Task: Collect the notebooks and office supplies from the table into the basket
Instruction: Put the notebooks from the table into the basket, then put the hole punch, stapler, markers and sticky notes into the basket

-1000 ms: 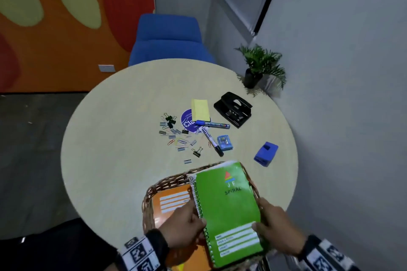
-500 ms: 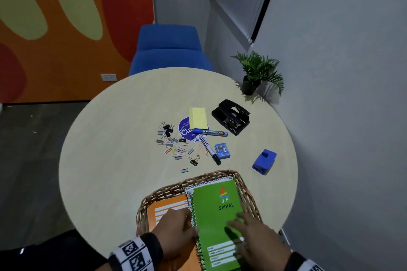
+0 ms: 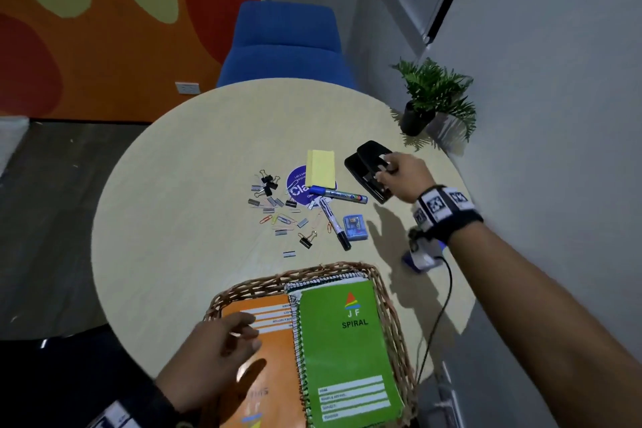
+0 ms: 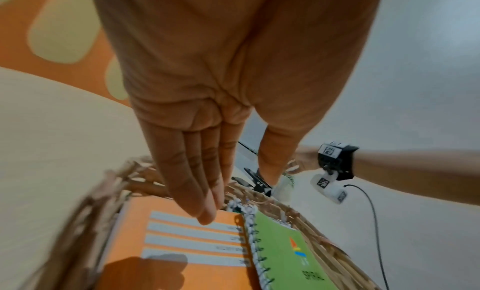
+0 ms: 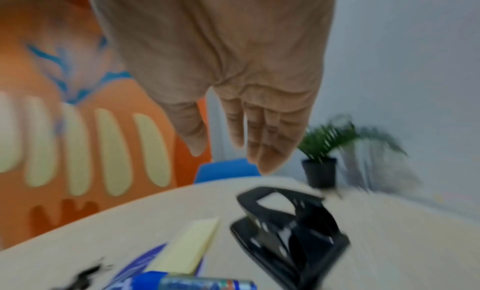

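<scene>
A wicker basket [image 3: 326, 271] at the table's near edge holds an orange notebook [image 3: 278, 375] and a green spiral notebook [image 3: 347, 351] side by side. My left hand [image 3: 248, 332] hovers open just above the orange notebook [image 4: 207, 278], holding nothing. My right hand [image 3: 389, 170] is stretched out over the black hole punch [image 3: 361, 167]. In the right wrist view its fingers [image 5: 267, 150] are straight and above the punch [image 5: 291, 233], apart from it. A yellow sticky pad [image 3: 320, 167], two markers [image 3: 338, 194] and scattered clips [image 3: 278, 212] lie mid-table.
A small blue box [image 3: 355, 226] lies right of the markers. A blue stapler [image 3: 417, 262] is partly hidden under my right wrist. A potted plant [image 3: 430, 97] stands at the table's far right by the wall, and a blue chair [image 3: 285, 42] behind the round table [image 3: 173, 219].
The green notebook went down into the basket and both hands let go of it. My right hand then reached far forward to the hole punch; my left hand lifted slightly.
</scene>
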A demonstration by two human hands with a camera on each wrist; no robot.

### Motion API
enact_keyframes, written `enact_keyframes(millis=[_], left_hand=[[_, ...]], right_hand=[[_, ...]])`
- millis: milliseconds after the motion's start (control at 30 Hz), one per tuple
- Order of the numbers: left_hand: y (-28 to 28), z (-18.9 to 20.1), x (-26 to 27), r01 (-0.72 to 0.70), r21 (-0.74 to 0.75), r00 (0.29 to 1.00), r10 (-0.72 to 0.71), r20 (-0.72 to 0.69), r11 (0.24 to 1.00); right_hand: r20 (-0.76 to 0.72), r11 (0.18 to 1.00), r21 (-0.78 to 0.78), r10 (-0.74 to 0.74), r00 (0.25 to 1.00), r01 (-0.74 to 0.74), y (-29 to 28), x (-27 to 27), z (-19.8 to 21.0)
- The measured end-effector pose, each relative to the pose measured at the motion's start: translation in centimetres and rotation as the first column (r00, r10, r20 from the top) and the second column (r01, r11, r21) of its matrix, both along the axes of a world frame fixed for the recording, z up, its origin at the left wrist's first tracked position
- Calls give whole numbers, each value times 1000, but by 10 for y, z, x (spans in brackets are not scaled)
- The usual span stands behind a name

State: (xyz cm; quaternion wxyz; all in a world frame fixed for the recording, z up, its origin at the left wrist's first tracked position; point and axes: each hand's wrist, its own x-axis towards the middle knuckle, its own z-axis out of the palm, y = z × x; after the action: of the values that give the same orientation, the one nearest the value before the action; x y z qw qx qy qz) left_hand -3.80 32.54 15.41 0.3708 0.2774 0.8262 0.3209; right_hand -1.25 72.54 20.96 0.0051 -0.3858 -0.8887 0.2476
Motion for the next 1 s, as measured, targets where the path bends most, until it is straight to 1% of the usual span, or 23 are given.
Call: enact_keyframes(millis=[67,100,167,200,267,333,433,500,567,600,667,733,800,867,933,1000], left_hand=[[-12,5,2,-53,5,998,53,-21,999],[-17,7,4,-75,-1,997,75,-22,997],[-27,7,7,-140,-21,990,140,0,990],[-32,8,8,-177,-35,984,178,17,984],[-43,6,8,-216,-57,976,218,26,975],[-50,7,10,-249,-55,967,251,31,967],[-54,10,12,-265,-33,963,266,36,964],[-59,11,13,-253,-5,966,253,49,968],[-62,12,12,-245,35,969,243,52,969],[-63,13,12,-240,54,970,237,50,969],[-63,16,11,-216,86,976,212,58,973],[-58,19,8,-177,113,983,169,78,978],[-44,26,5,-142,165,987,126,103,976],[-19,35,1,-133,231,982,96,165,964],[13,41,-4,-112,288,974,47,222,951],[41,38,-11,-70,293,981,12,195,954]], right_hand=[[52,992,-74,-100,994,104,39,-30,-33],[73,979,-144,-134,988,143,53,-40,-48],[95,943,-278,-165,982,186,71,-54,-72],[107,935,-305,-156,982,182,75,-58,-81],[118,949,-275,-127,985,155,80,-61,-95],[84,960,-227,-149,985,165,83,-62,-108],[10,967,-177,-186,982,185,78,-58,-109],[-78,962,-184,-218,973,201,72,-47,-97],[-178,961,-220,-207,962,166,61,-29,-76],[-230,965,-228,-181,956,127,52,-17,-63],[-315,982,-187,-84,945,25,22,13,-30],[-338,993,-83,52,940,-84,-24,45,2],[-320,984,47,179,930,-173,-79,80,20],[-307,965,109,259,916,-236,-130,110,18],[-268,937,128,349,898,-326,-166,133,1],[-168,866,171,495,853,-469,-183,146,-18]])
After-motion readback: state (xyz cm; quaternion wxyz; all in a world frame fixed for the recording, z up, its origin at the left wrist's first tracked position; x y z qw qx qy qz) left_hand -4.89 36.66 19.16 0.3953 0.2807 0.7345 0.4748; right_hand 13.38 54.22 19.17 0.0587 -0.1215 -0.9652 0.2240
